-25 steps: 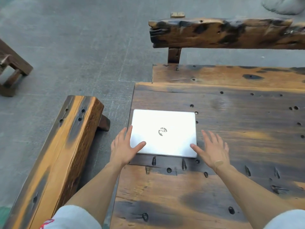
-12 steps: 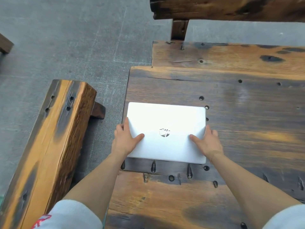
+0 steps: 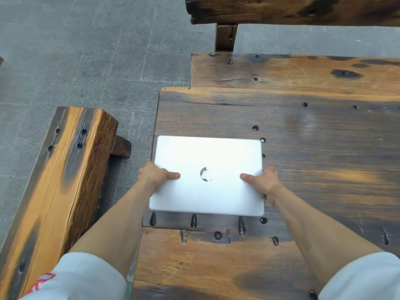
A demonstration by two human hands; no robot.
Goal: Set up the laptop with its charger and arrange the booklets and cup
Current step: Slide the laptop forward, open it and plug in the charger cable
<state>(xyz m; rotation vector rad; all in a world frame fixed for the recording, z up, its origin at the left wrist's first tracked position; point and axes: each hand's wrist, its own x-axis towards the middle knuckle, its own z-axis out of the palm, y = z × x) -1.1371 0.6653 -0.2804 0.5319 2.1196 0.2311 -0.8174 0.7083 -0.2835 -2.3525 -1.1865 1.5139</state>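
A closed silver laptop (image 3: pixel 207 161) with a round logo lies near the left edge of the dark wooden table (image 3: pixel 313 148). My left hand (image 3: pixel 154 175) grips its left side, thumb on the lid and fingers hidden under the edge. On the opposite side my right hand (image 3: pixel 263 180) holds it the same way, thumb on top. Whether the laptop is lifted off the wood I cannot tell. No charger, booklets or cup are in view.
A thick wooden bench (image 3: pixel 62 187) runs along the table's left side. Beyond the table stands a second bench (image 3: pixel 292 70) with a heavy backrest beam (image 3: pixel 281 9). Grey paved floor (image 3: pixel 86 50) fills the upper left. The tabletop has several holes and notches.
Both hands went from lying flat beside the laptop to gripping its left and right edges with thumbs on the lid. The camera moved closer and tilted down.
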